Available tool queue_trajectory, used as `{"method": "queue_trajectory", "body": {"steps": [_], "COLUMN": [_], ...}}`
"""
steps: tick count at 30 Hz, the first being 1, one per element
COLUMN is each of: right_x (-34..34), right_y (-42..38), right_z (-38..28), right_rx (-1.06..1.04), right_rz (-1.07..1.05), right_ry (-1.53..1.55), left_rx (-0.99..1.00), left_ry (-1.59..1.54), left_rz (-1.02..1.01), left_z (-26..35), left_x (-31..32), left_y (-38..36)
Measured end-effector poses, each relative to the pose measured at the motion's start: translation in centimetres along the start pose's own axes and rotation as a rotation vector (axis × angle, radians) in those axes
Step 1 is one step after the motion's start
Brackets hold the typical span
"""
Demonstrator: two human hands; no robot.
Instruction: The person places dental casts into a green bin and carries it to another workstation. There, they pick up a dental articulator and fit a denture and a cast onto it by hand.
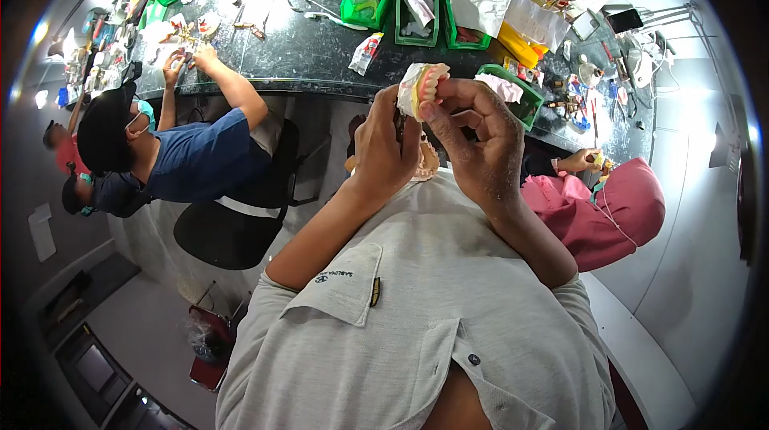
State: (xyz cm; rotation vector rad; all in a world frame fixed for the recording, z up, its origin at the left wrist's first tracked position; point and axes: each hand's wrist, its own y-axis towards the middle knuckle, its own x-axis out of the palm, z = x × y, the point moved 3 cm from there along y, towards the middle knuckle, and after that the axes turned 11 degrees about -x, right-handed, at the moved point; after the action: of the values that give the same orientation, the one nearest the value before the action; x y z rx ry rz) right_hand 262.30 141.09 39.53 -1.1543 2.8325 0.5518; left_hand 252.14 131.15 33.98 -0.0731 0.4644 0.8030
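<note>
A dental model with a white plaster base, a yellowish layer and a pink gum with a row of teeth is raised in front of my chest. My left hand has its fingers wrapped round the plaster side. My right hand touches the pink and tooth side with thumb and index finger, its other fingers curled. Lower down, behind my left fingers, a second toothed model shows in part; what supports it is hidden.
A dark workbench runs ahead, with green bins, papers, a yellow container and a small packet. A person in blue works at the left, another in a pink head covering at the right. A black chair stands left.
</note>
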Motion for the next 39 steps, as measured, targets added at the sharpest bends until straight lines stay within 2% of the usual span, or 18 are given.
{"method": "queue_trajectory", "body": {"steps": [4, 7, 10, 13, 15, 16, 17, 19, 21, 23, 24, 27, 28, 30, 35, 36, 38, 39], "right_x": [-0.4, -1.0, -1.9, -2.7, -3.4, -3.6, -3.6, -3.8, -4.0, -3.3, -3.7, -3.8, -3.4, -3.7, -4.3, -4.3, -4.1, -3.9], "right_y": [0.3, 0.6, 0.9, 1.5, 2.0, 2.2, 2.6, 3.3, 3.2, 2.7, 2.5, 2.1, 2.1, 2.1, 1.9, 1.9, 1.8, 1.8], "right_z": [-0.2, 0.1, 0.4, 0.4, -0.2, -0.4, -0.8, -1.1, -1.0, -1.3, -1.6, -1.7, -1.7, -2.0, -1.9, -1.8, -1.9, -2.0], "right_rx": [-0.036, -0.132, -0.142, -0.182, -0.288, -0.268, -0.269, -0.171, -0.095, 0.151, 0.22, 0.312, 0.256, 0.294, 0.343, 0.286, 0.232, 0.245], "right_rz": [-0.051, 0.009, 0.005, 0.019, 0.096, 0.116, 0.121, 0.19, 0.123, 0.01, -0.082, -0.142, -0.084, -0.105, -0.182, -0.175, -0.167, -0.145], "right_ry": [-0.075, -0.133, -0.195, -0.212, -0.144, -0.045, -0.046, 0.27, 0.25, 0.554, 0.588, 0.564, 0.529, 0.528, 0.489, 0.446, 0.404, 0.394], "left_rx": [0.065, -0.012, 0.02, -0.022, -0.169, -0.208, -0.206, -0.361, -0.372, -0.378, -0.384, -0.393, -0.382, -0.372, -0.387, -0.389, -0.31, -0.312], "left_ry": [-0.049, -0.048, -0.118, -0.177, -0.549, -0.757, -0.756, -1.009, -1.018, -1.045, -1.044, -0.968, -0.994, -1.018, -0.951, -0.951, -1.2, -1.199], "left_rz": [0.04, 0.005, -0.033, -0.162, -0.282, -0.35, -0.355, -0.528, -0.594, -0.611, -0.61, -0.673, -0.655, -0.637, -0.775, -0.773, -0.808, -0.808], "left_z": [0.2, -0.1, 0.0, 1.0, 2.3, 3.0, 3.5, 3.9, 4.1, 4.3, 4.4, 4.7, 5.0, 5.1, 4.0, 4.0, 4.6, 4.7], "left_x": [-0.1, 0.0, 0.2, 0.3, 0.7, 1.0, 0.9, 1.0, 0.7, 0.5, 0.3, 0.1, 0.3, 0.5, 0.2, 0.1, -0.1, -0.4], "left_y": [0.2, 0.3, 0.7, 1.3, 1.6, 1.5, 1.6, 1.5, 1.4, 0.9, 0.7, 0.2, 0.0, 0.0, -0.2, -0.1, 0.3, 0.5]}}
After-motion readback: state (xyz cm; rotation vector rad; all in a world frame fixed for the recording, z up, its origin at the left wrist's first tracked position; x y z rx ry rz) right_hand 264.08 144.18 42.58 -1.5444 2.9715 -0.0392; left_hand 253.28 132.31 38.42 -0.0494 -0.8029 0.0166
